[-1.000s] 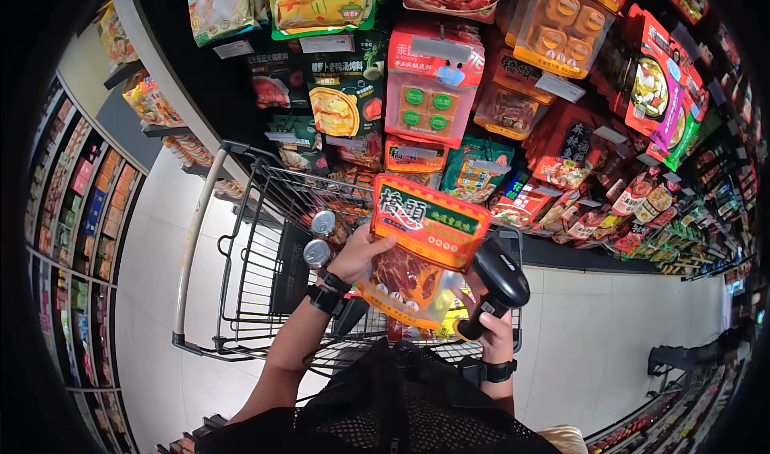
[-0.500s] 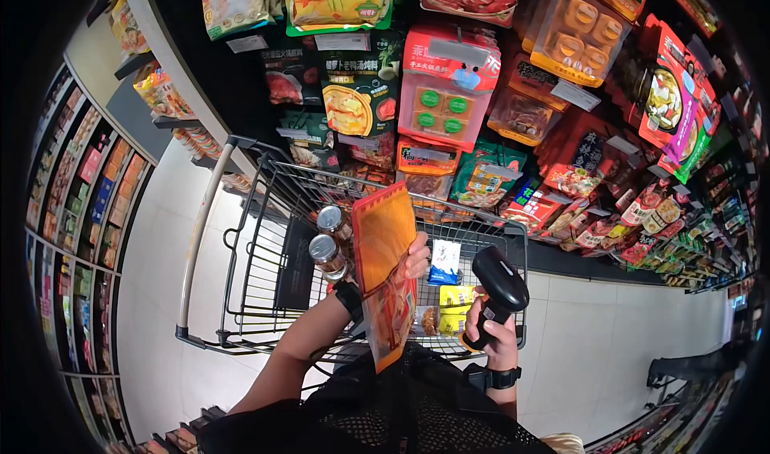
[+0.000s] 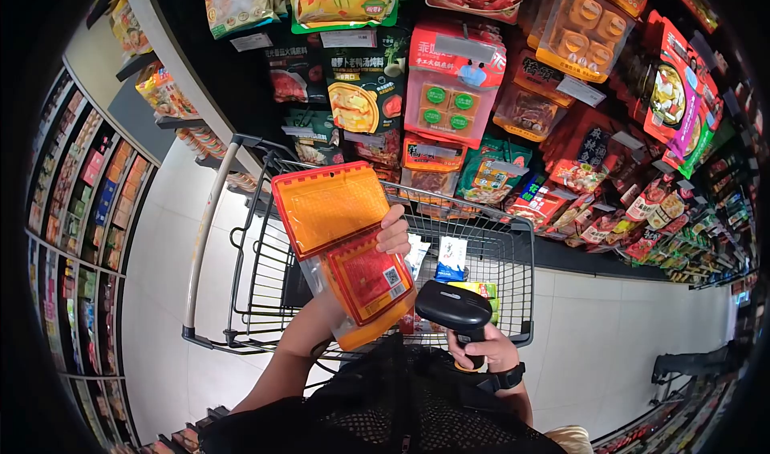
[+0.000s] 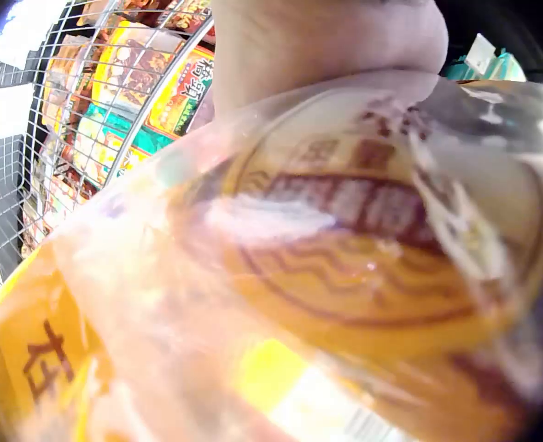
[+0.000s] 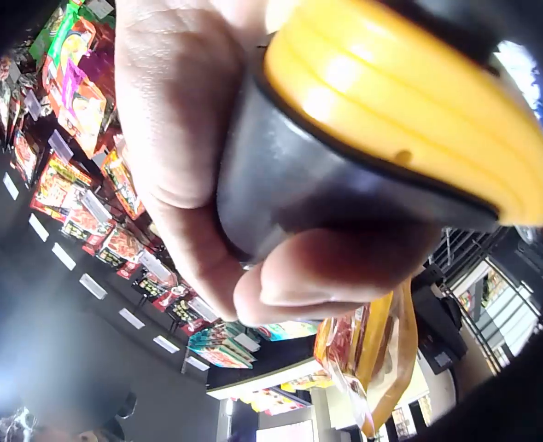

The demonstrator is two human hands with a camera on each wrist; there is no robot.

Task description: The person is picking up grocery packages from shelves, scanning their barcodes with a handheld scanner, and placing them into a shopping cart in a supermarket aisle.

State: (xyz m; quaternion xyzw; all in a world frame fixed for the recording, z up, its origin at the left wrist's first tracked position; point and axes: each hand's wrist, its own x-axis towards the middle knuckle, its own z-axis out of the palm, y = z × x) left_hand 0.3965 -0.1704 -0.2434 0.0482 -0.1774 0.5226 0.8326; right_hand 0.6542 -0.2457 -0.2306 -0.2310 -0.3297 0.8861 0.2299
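Note:
A flat orange-and-red hot pot seasoning packet [image 3: 330,212] is turned with its printed back up, a QR code and barcode near its lower right. My left hand [image 3: 393,231] grips it by the right edge, fingers curled over from behind; the packet covers the rest of that hand. Glossy clear plastic of the packet fills most of the left wrist view. With my right hand [image 3: 491,346] I hold a black barcode scanner [image 3: 453,305] by its handle, its head beside the packet's lower right corner. The right wrist view shows fingers wrapped round the black-and-yellow handle [image 5: 345,175].
Below both hands stands a wire shopping cart [image 3: 523,265]. In it lie a white-and-blue packet [image 3: 451,258] and a yellow packet [image 3: 485,292], partly behind the scanner. Shelves of hanging seasoning packets [image 3: 455,93] rise just ahead. Another stocked shelf [image 3: 88,213] is at the left.
My left hand has turned the seasoning packet from its front, through edge-on, to its back, and shifted it left. My right hand has brought the scanner left and swung its head toward the packet.

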